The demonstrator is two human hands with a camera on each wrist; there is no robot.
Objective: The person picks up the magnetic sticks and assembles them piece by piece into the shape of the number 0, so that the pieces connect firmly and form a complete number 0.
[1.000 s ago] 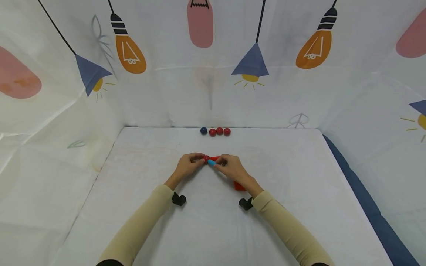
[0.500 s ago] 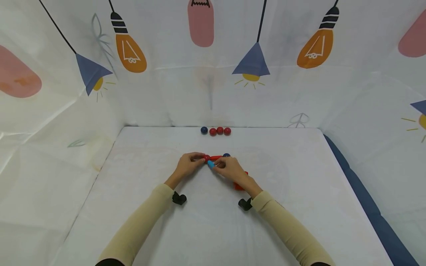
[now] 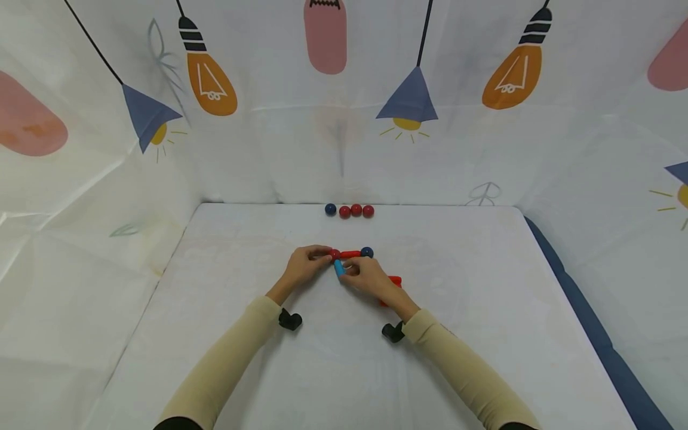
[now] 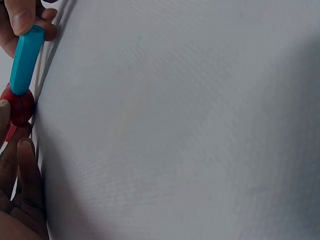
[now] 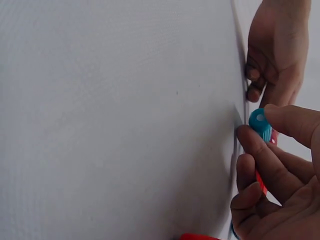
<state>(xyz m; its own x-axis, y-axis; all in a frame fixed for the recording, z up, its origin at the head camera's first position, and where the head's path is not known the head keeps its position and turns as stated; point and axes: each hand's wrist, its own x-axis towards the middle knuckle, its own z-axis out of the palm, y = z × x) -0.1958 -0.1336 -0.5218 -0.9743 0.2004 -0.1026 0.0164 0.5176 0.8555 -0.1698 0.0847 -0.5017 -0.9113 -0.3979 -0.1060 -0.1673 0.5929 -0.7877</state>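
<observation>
Thumb and fingers of my left hand (image 3: 303, 266) grip a red ball (image 3: 334, 254) near the middle of the table. A light-blue rod (image 3: 338, 267) meets that ball at one end; my right hand (image 3: 371, 278) pinches its other end. In the left wrist view the ribbed rod (image 4: 26, 60) stands against the red ball (image 4: 22, 107). From the same ball a red rod (image 3: 350, 254) runs right to a dark blue ball (image 3: 366, 252). The right wrist view shows the rod's round end (image 5: 257, 119) between thumb and fingers.
Red pieces (image 3: 395, 280) lie beside my right wrist, partly hidden by it. Along the back edge of the white table (image 3: 242, 358), a dark blue ball (image 3: 330, 209) and three red balls (image 3: 356, 209) sit in a row. A printed cloth wall (image 3: 269, 149) rises behind.
My right hand has moved slightly down toward me, and the light-blue rod has swung to point more toward me. The dark blue ball and red rod have come into clear view. The left hand stays.
</observation>
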